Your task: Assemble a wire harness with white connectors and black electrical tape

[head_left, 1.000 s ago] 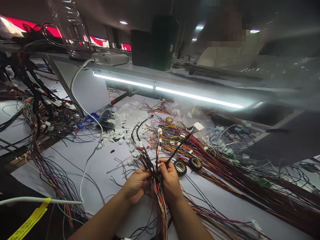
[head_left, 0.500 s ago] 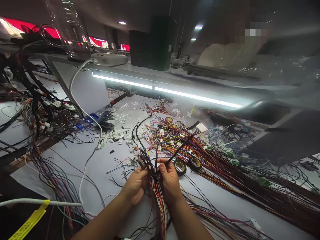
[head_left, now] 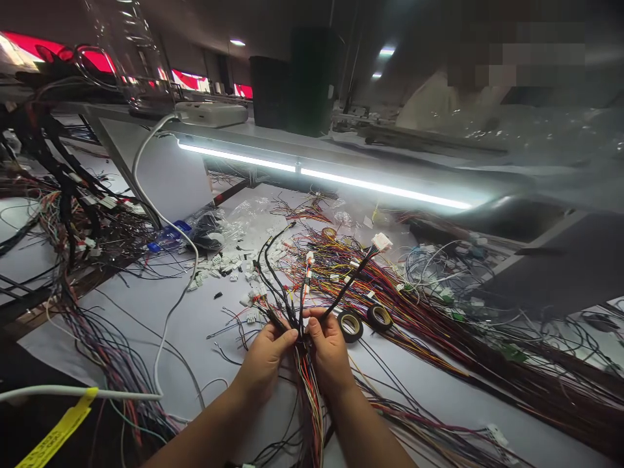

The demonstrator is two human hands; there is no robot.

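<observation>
Both my hands grip a wire harness (head_left: 308, 383) at the spot where its bundle fans out into black-wrapped branches. My left hand (head_left: 266, 357) closes round the left side, thumb across the wires. On the other side, my right hand (head_left: 331, 351) pinches the bundle at the base of a black branch that ends in a white connector (head_left: 381, 243). A shorter branch carries a small white connector (head_left: 310, 257) and stands between the hands. Loose multicoloured wires run down from the hands toward me. Just right of my right hand lie two rolls of black tape (head_left: 350, 326).
A large heap of wires (head_left: 419, 325) covers the right side of the table. Small white connectors (head_left: 229, 263) lie scattered behind the hands. A white cable (head_left: 168, 325) crosses on the left, with a yellow tag (head_left: 61, 432). A lit tube (head_left: 380, 187) hangs under the shelf.
The branch with the large white connector has swung slightly left, and the small-connector branch too. My left thumb now lies further across the bundle. My right hand keeps its grip.
</observation>
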